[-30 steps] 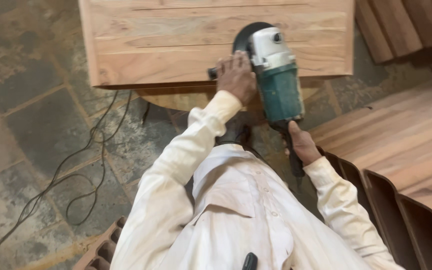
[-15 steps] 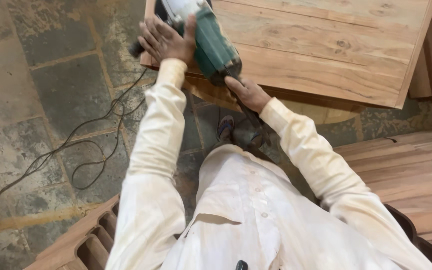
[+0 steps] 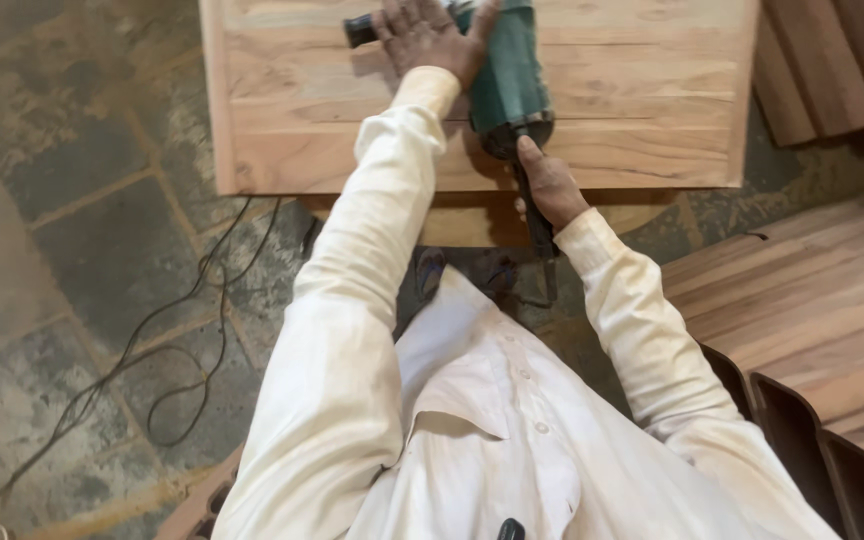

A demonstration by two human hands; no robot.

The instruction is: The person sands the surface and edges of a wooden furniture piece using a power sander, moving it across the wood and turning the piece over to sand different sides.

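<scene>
Two hands on a green power grinder (image 3: 508, 80) — sanding pass under way on a pale wood panel (image 3: 282, 150).

Grinder sits on the panel's top face near the far edge, body pointing back toward the person. Left hand (image 3: 430, 38) wraps the black side handle (image 3: 359, 30), fingers curled round it and palm pressing down; right hand (image 3: 550, 185) closed round the tail of the grinder where the cord leaves it. Panel lies flat on a low bench (image 3: 472, 222), only partly seen under the near edge. Judged step: mid-surface grinding — next move likely calls for steady downward pressure and an even sweep, both grips kept firm. Black cable (image 3: 167, 350) loops loose on the stone floor (image 3: 72, 200) at left; more wood panels (image 3: 802, 300) stacked at right, near the right sleeve.
</scene>
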